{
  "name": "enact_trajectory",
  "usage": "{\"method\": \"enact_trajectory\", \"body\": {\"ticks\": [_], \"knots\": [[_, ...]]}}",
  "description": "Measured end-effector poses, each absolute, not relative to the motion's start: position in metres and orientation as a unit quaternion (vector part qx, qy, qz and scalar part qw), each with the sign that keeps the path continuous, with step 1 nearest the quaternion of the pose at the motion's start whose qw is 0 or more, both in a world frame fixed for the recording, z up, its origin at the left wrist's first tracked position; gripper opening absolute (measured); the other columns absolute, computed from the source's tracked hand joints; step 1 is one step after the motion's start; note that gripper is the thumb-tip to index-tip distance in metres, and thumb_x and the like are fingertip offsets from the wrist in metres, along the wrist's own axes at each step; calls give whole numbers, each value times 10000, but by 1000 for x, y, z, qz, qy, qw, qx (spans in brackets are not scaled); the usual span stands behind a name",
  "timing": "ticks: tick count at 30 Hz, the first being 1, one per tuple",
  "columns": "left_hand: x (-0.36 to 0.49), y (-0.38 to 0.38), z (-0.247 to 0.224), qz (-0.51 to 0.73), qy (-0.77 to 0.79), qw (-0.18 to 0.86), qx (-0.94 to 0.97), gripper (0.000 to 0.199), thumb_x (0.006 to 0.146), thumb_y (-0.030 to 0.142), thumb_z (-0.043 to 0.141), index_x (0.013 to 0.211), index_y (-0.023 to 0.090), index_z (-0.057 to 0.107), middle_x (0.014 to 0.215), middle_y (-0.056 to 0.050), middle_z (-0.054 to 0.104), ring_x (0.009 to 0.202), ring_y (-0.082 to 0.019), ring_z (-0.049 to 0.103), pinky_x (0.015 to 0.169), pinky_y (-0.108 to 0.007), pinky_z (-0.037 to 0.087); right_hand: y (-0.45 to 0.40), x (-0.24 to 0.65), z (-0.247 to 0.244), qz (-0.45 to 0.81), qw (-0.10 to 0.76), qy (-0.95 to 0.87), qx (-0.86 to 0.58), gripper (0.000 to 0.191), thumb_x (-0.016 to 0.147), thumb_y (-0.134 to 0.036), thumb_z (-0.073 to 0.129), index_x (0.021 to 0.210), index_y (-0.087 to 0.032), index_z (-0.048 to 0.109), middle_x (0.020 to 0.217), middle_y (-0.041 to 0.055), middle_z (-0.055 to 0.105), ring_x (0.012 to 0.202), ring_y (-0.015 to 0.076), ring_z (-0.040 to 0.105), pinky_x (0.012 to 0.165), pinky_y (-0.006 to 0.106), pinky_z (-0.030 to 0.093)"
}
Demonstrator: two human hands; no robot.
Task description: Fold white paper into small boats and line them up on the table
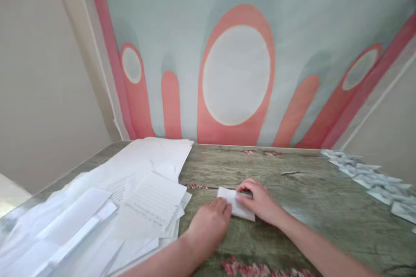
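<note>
A small folded piece of white paper (242,210) lies on the wooden-patterned tabletop, between my two hands. My left hand (210,221) has its fingers curled down onto the paper's left end, pressing it. At the upper right edge, my right hand (259,201) grips the paper between thumb and bent fingers. The fingertips of both hands are partly hidden. Just left of my left hand spreads a heap of loose sheets, with a lined, handwritten sheet (152,203) on top.
Large white sheets (162,153) and folded paper strips (76,216) cover the table's left side. Along the right edge runs an overlapping row of small folded papers (373,179). Behind the table (318,194) stands a wall with a coral and pale-green pattern (235,134).
</note>
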State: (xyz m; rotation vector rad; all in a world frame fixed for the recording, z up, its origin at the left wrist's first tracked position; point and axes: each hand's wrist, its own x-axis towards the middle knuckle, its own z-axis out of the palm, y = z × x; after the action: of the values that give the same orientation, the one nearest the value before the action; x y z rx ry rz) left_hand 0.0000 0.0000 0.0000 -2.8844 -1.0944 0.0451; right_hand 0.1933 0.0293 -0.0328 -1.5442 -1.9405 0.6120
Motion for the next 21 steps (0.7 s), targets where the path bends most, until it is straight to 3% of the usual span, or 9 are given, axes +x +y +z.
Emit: {"method": "enact_trajectory", "body": {"ticks": [21], "knots": [[1,-6,-3,22,-401,45,-915,292,890,111,422,1165,94,520,1060,-155,598,1002,-272,581,792,-408,506,29,195,-32,245,296,-721,-576,89,731,-262,596,760,-203,655,857,40,614,886,214,552,801,322,376]]}}
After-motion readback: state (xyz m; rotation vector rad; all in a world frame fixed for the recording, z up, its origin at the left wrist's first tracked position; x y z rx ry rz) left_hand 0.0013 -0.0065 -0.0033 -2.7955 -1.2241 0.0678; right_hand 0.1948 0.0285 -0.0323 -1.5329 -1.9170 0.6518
